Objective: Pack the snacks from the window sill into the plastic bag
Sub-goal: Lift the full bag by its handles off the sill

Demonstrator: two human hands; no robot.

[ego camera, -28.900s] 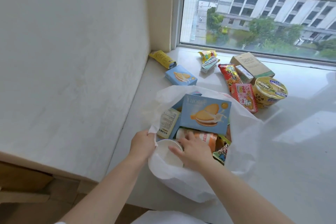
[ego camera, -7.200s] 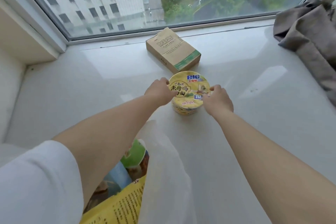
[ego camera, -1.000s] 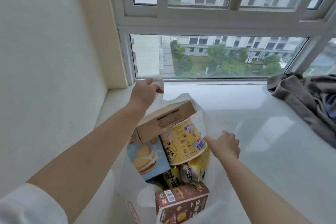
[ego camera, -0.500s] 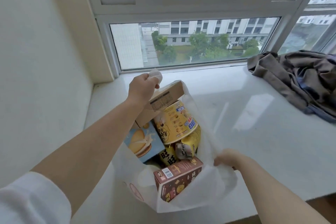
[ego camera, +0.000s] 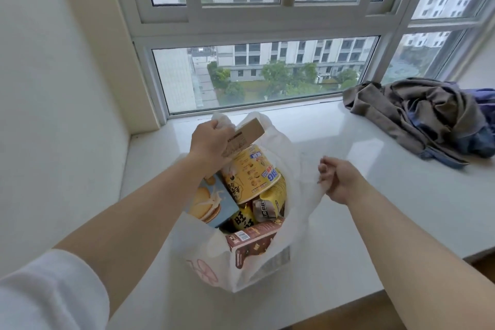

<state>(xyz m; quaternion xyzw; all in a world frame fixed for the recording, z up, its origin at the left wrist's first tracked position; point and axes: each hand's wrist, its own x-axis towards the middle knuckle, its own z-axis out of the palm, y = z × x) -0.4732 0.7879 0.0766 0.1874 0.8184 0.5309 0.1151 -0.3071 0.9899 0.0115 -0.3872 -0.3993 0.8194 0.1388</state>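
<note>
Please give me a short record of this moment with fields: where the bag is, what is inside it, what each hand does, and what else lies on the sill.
bag: white plastic bag standing open on the window sill
contents visible: yellow noodle cup, brown cardboard box on top, blue biscuit box, brown chocolate box, yellow packets
left hand: gripping the bag's far handle, beside the cardboard box
right hand: closed on the bag's right edge
snacks left on sill: none visible
other: crumpled brown and blue cloth at the right of the sill
</note>
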